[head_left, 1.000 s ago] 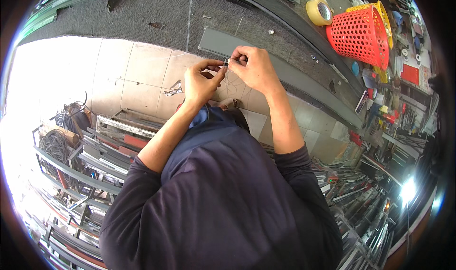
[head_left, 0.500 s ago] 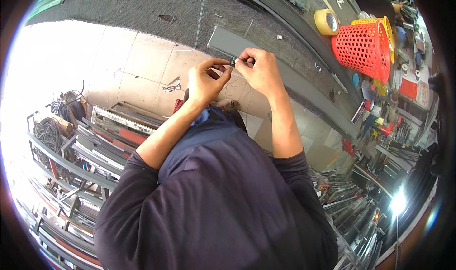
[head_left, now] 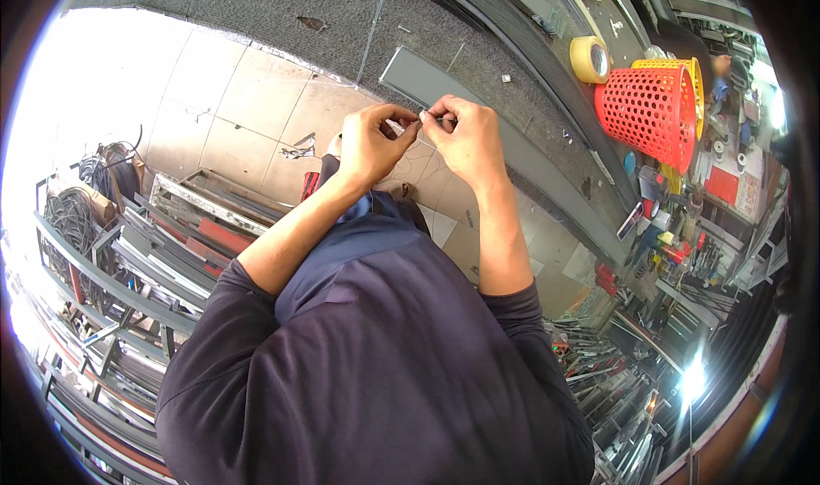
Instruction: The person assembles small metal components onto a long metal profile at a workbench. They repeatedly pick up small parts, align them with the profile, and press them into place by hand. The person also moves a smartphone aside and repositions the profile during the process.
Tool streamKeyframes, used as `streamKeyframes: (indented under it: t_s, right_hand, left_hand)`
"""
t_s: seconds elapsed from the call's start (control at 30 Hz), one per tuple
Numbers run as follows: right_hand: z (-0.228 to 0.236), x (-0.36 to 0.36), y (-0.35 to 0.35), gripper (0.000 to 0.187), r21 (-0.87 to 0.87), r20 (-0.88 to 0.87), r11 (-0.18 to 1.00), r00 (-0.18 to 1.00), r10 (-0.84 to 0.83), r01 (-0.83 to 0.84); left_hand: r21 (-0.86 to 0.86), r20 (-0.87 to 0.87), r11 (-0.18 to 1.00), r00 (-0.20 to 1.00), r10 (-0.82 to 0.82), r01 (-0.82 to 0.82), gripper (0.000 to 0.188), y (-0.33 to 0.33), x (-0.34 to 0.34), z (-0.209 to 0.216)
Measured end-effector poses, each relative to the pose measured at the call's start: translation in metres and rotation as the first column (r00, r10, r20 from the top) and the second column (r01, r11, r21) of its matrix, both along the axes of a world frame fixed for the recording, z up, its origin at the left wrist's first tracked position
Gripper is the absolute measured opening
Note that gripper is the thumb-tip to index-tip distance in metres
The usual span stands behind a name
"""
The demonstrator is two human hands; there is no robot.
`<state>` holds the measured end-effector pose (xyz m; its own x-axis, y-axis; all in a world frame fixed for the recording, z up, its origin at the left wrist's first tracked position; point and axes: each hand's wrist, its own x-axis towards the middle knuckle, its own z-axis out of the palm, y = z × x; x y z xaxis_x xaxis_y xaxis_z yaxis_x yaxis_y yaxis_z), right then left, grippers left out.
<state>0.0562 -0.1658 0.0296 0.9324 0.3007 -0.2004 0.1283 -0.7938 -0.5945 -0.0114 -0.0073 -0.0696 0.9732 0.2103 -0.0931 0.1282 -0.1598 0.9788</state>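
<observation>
My left hand (head_left: 371, 146) and my right hand (head_left: 465, 138) meet fingertip to fingertip just off the front edge of a carpeted workbench (head_left: 256, 11). Each is closed in a pinch. Between the fingertips a bit of thin, pale string (head_left: 422, 118) shows; fine strands hang beneath the hands, and the fingers hide most of it. Just beyond my right hand, a long grey metal profile (head_left: 418, 73) lies along the bench.
On the bench's right stand a red perforated basket (head_left: 645, 109), a yellow basket (head_left: 696, 79) and a tape roll (head_left: 589, 59). At left is a rack of metal bars (head_left: 162, 263) with coiled cable (head_left: 73, 224). Scraps (head_left: 299, 148) lie on the tiled floor.
Both hands keep their pinch, and the right fingers have shifted slightly at the string. The whole view has turned a little, moving the surroundings in the picture.
</observation>
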Motion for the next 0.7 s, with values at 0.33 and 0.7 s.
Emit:
streamKeyframes:
  t_s: [0.33,0.7]
  right_hand:
    - [0.016,-0.048,-0.018,0.045,0.139,0.13,0.987,0.987,-0.097,0.078]
    - [-0.014,-0.082,-0.016,0.022,0.21,-0.166,0.969,0.981,-0.097,0.131]
  left_hand:
    - [-0.343,-0.32,0.927,0.909,-0.268,0.153,0.019,0.034,-0.03,-0.004]
    - [-0.465,-0.174,0.772,0.81,-0.56,0.434,0.014,0.038,-0.042,0.013]
